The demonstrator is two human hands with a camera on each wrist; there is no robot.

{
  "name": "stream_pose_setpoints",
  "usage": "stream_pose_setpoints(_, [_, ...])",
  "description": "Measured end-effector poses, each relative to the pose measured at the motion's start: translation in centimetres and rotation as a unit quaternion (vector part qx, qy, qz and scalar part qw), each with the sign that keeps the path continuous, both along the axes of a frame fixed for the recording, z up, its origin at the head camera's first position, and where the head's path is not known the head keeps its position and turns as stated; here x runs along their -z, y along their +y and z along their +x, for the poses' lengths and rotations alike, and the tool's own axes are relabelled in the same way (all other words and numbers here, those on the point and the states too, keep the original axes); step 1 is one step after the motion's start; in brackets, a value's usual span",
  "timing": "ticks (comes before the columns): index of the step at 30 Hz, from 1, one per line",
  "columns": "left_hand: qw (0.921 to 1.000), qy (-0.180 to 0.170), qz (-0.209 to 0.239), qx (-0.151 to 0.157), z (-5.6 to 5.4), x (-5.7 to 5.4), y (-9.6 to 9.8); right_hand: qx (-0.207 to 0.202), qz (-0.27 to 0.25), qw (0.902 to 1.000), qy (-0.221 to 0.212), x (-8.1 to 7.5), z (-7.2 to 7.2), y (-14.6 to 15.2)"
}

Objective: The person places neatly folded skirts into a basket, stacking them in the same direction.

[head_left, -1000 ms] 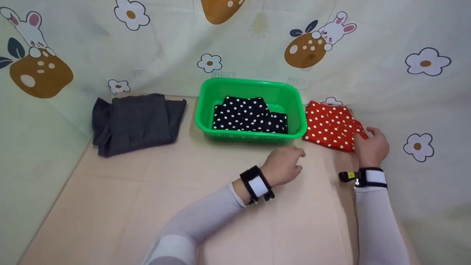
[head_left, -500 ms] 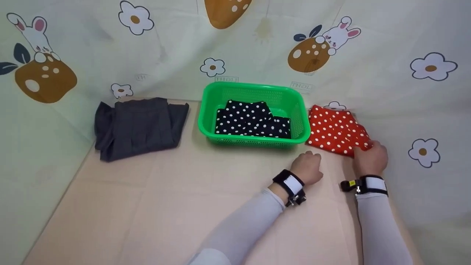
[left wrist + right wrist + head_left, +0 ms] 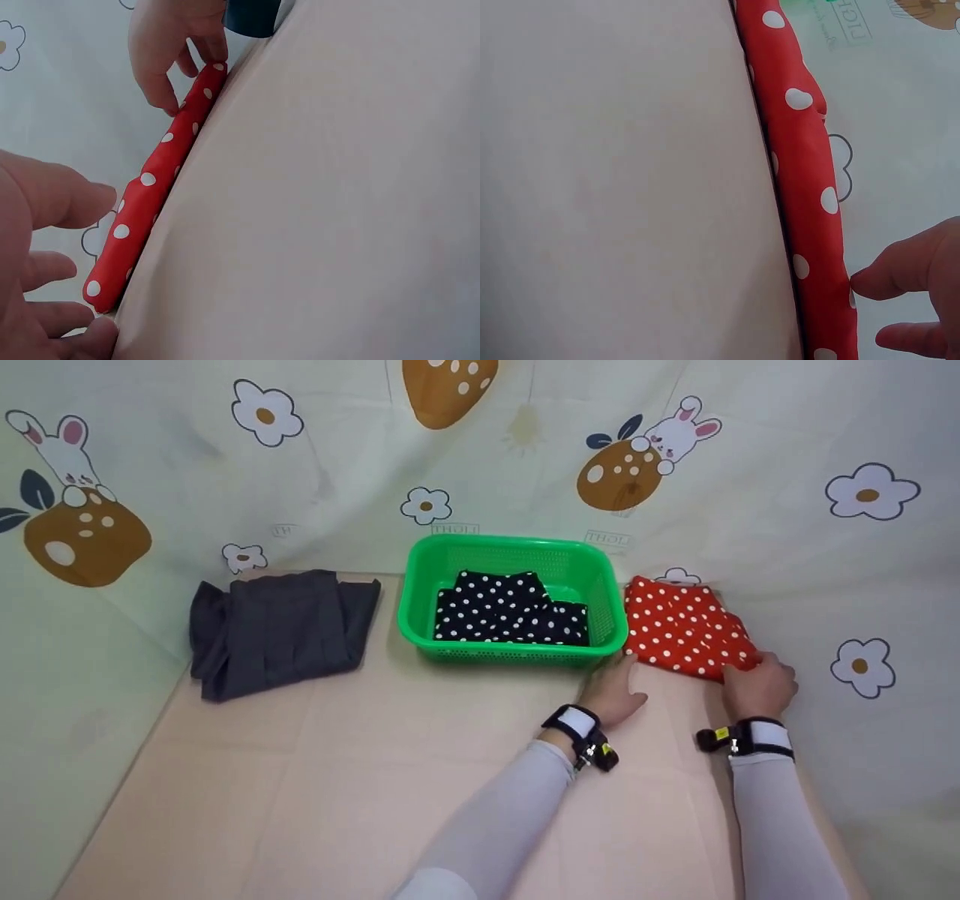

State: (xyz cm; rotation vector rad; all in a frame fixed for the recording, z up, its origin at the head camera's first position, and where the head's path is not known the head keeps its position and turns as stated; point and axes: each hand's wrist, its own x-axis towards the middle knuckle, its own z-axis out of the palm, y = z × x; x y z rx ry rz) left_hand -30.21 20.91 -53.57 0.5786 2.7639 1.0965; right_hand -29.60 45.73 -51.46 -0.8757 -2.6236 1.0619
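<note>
A folded red garment with white dots (image 3: pixel 686 626) lies flat on the table, right of the green basket. My right hand (image 3: pixel 759 688) holds its near right corner, thumb at the front edge and fingers round the side. Beside the near left corner, my left hand (image 3: pixel 611 690) has its fingers spread and thumb apart. In the left wrist view, the left hand (image 3: pixel 37 255) is at the near end of the garment (image 3: pixel 142 199), with the right hand (image 3: pixel 176 37) at its far end. The right wrist view shows a fingertip (image 3: pixel 866 283) touching the garment's surface.
The green plastic basket (image 3: pixel 512 648) holds a folded black garment with white dots (image 3: pixel 499 607). A folded dark grey garment (image 3: pixel 285 622) lies to the left. A patterned curtain (image 3: pixel 337 457) hangs behind the pale table (image 3: pixel 337 780) and along both sides.
My left hand has moved right to the red garment's near left corner, and its fingers have spread from a fist. My right hand's fingers have closed in round the right corner.
</note>
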Motion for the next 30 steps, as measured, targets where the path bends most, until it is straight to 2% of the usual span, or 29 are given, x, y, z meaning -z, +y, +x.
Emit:
stream_pose_setpoints(5, [0.999,0.017,-0.019,0.036,-0.5,0.1,0.0,-0.012,0.021,0.9997,0.004,0.1,-0.1,0.3])
stream_pose_setpoints(11, [0.9992,-0.014,-0.019,0.032,-0.5,0.0,-0.4,-0.03,0.013,0.9993,-0.016,0.2,0.1,0.3])
stream_pose_setpoints(16, [0.9989,-0.018,-0.014,0.042,-0.5,-0.2,-0.3,-0.051,0.03,0.9979,-0.024,-0.1,0.6,0.8])
stream_pose_setpoints(19, [0.9988,-0.024,-0.013,0.041,-0.3,-0.1,-0.3,-0.071,0.031,0.9961,-0.043,-0.3,1.0,1.3])
stream_pose_setpoints(23, [0.9984,-0.035,-0.028,0.035,0.0,-0.5,-0.5,-0.12,0.048,0.9896,-0.064,-0.7,1.4,1.7])
stream_pose_setpoints(27, [0.9959,-0.014,-0.067,0.06,0.6,-1.4,-0.1,-0.159,0.074,0.9808,-0.087,-1.1,1.7,2.1])
stream_pose_setpoints(30, [0.9891,0.034,-0.125,0.071,1.2,-1.8,0.6,-0.174,0.074,0.977,-0.099,-1.2,2.2,2.7])
